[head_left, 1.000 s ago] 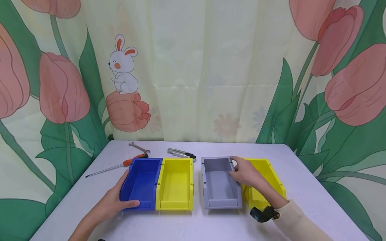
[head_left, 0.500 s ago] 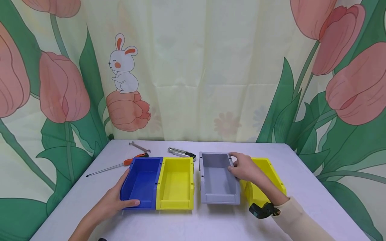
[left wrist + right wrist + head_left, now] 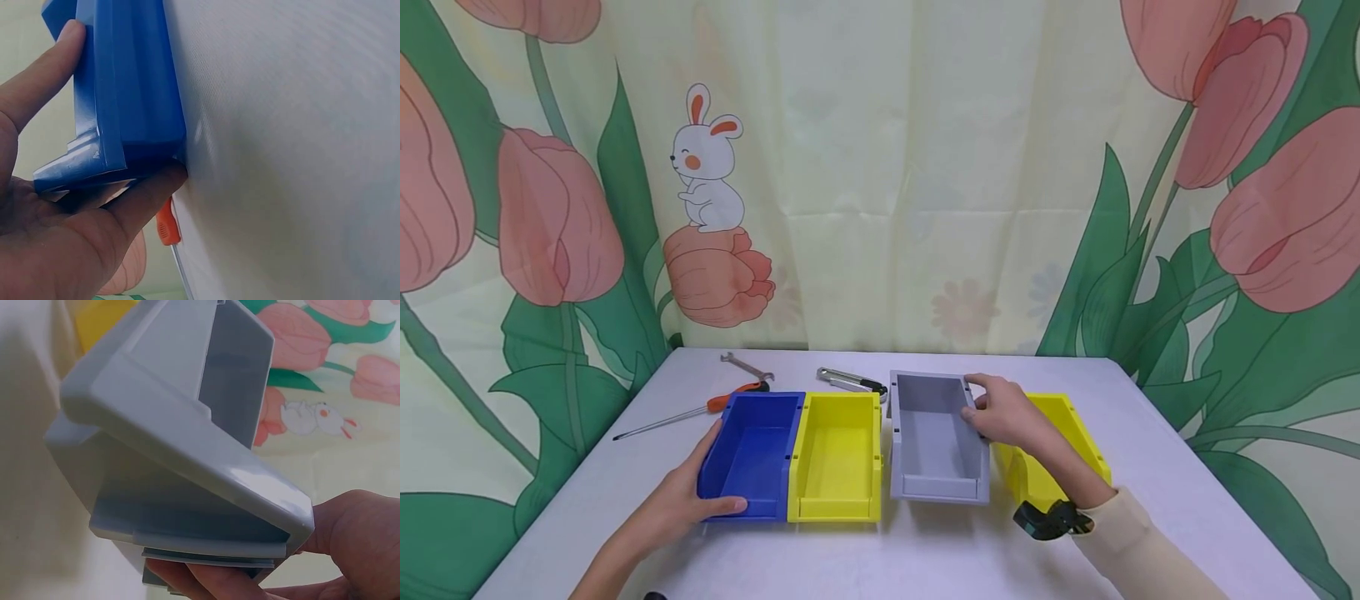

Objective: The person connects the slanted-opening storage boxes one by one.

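A blue storage bin stands on the table, side by side with a yellow bin. My left hand holds the blue bin at its left side, thumb on the front part; in the left wrist view the thumb lies on the blue wall. Just right of the yellow bin, a grey bin hangs raised off the table with a narrow gap between them. My right hand grips its right wall, fingers under the outer lip in the right wrist view. Both yellow and grey bins look empty inside.
Another yellow bin stands at the right, partly behind my right forearm. Behind the bins lie a wrench, an orange-handled screwdriver and a silver-and-black tool. A patterned curtain hangs beyond the table's far edge.
My right hand has lifted the grey bin and carried it left toward the nearer yellow bin. My left hand and the blue bin have stayed in place.
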A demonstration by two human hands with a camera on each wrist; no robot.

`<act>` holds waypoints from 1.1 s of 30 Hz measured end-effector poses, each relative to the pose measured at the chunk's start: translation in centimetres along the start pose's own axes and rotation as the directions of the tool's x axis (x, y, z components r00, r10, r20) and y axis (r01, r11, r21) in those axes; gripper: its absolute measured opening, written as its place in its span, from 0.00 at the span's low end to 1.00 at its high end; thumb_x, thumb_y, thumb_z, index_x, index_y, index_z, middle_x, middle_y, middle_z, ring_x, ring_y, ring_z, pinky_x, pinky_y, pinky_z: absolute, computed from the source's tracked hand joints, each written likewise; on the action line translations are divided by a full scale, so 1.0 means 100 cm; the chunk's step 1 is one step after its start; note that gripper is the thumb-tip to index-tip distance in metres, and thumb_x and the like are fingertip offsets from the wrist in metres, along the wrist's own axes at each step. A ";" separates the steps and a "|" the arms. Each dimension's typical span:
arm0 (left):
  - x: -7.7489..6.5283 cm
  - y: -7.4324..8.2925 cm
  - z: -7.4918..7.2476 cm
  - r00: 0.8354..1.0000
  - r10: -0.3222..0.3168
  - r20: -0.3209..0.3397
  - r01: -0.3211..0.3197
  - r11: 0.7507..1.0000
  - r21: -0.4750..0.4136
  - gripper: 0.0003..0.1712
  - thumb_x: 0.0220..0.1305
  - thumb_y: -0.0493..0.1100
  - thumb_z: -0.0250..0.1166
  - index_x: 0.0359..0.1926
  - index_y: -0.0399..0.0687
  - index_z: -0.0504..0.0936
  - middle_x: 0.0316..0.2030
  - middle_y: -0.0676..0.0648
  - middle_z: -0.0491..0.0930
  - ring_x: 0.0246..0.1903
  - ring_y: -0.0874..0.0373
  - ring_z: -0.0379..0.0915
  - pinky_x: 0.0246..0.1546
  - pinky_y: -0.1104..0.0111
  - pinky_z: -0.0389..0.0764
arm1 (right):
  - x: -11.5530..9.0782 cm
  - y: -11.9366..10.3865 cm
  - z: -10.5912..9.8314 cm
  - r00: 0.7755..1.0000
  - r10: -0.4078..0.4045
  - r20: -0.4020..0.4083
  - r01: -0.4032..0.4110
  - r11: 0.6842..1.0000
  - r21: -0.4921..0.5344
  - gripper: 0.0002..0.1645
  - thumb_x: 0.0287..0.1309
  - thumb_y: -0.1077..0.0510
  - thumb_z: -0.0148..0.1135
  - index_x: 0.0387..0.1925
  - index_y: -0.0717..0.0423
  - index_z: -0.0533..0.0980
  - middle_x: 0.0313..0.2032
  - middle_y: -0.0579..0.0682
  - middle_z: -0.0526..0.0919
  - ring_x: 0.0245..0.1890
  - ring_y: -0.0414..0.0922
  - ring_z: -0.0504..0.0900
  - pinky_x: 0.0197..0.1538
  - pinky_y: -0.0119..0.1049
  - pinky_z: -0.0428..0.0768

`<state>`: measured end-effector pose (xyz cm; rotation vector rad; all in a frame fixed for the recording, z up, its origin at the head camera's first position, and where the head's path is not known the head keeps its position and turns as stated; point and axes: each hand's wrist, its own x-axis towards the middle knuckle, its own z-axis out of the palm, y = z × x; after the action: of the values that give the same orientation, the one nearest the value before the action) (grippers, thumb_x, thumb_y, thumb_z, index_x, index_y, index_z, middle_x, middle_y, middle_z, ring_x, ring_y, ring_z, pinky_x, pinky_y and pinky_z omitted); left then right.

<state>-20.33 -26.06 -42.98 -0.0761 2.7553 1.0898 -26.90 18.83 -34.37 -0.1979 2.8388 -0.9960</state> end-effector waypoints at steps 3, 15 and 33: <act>0.001 0.000 0.000 1.000 -0.005 0.000 0.005 1.000 0.007 0.81 0.53 0.66 0.81 0.86 0.54 0.29 0.82 0.25 0.44 0.76 0.18 0.49 0.70 0.26 0.66 | 0.000 -0.002 0.000 1.000 0.000 -0.005 0.000 1.000 0.005 0.41 0.68 0.61 0.66 0.78 0.63 0.64 0.57 0.71 0.85 0.47 0.55 0.90 0.43 0.47 0.93; 0.001 0.000 0.000 1.000 -0.016 -0.002 0.016 1.000 0.020 0.82 0.53 0.67 0.81 0.86 0.54 0.28 0.82 0.24 0.42 0.76 0.17 0.48 0.69 0.25 0.65 | 0.002 -0.004 0.002 1.000 -0.016 -0.014 0.016 0.999 0.034 0.40 0.68 0.61 0.66 0.77 0.64 0.64 0.56 0.71 0.86 0.44 0.54 0.90 0.41 0.47 0.93; 0.003 0.000 0.000 1.000 -0.026 -0.006 0.026 0.999 0.031 0.83 0.52 0.69 0.80 0.86 0.54 0.28 0.82 0.24 0.43 0.76 0.17 0.48 0.69 0.25 0.65 | 0.003 -0.005 0.002 1.000 -0.016 -0.024 0.018 0.999 0.046 0.40 0.68 0.61 0.66 0.77 0.63 0.64 0.56 0.71 0.85 0.45 0.55 0.90 0.42 0.47 0.93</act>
<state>-20.64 -26.05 -42.98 -0.1104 2.7674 1.0417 -27.14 18.30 -34.23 -0.2074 2.8364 -1.0729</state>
